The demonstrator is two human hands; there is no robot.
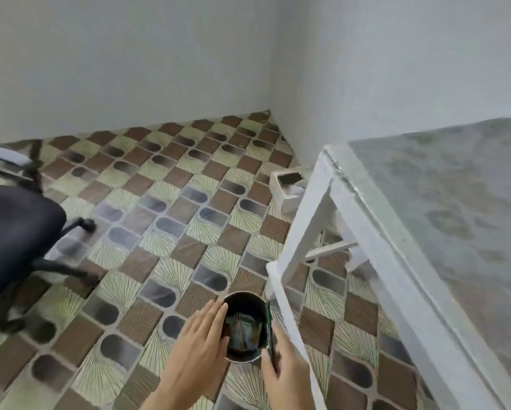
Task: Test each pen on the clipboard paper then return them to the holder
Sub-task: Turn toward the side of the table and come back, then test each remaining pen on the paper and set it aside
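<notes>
**Pen at the holder's rim, no clipboard to be seen**

Standing here, I see the holder (242,293), a round dark cup with a bright metal rim, low in the near middle of the scene. It is over the patterned tile floor (159,202), just left of the near corner of the glass-topped desk (426,202). The left hand (199,341) lies flat against the cup's left wall, fingers straight and together. Its grip closes round nothing and only presses. The right hand (286,377) is at the cup's right side, its grip clamped on a slim dark green pen (269,327). Thumb and fingers pinch the pen, and its shaft runs along the right rim, pointing away from the person.

The pen looks light and stiff, with a smooth barrel that could roll between the fingers. I would take it mid-barrel, as the person has it here. The holder seems rigid and not heavy, but its smooth wall may slide under a flat palm. Fingers wrapped round the wall would hold it more surely.

Much is unclear. I cannot tell whether the holder stands on the floor or hangs between the two hands. I also cannot tell whether the pen's far end lies inside the rim or outside it. Something teal and brown sits at the bottom of the cup, too blurred to name. The clipboard paper is nowhere in view. Both forearms are cut off at the near edge. At far left an office chair (14,226) is smeared with blur. A white box (286,184) on the floor is partly hidden behind the desk's frame.
</notes>
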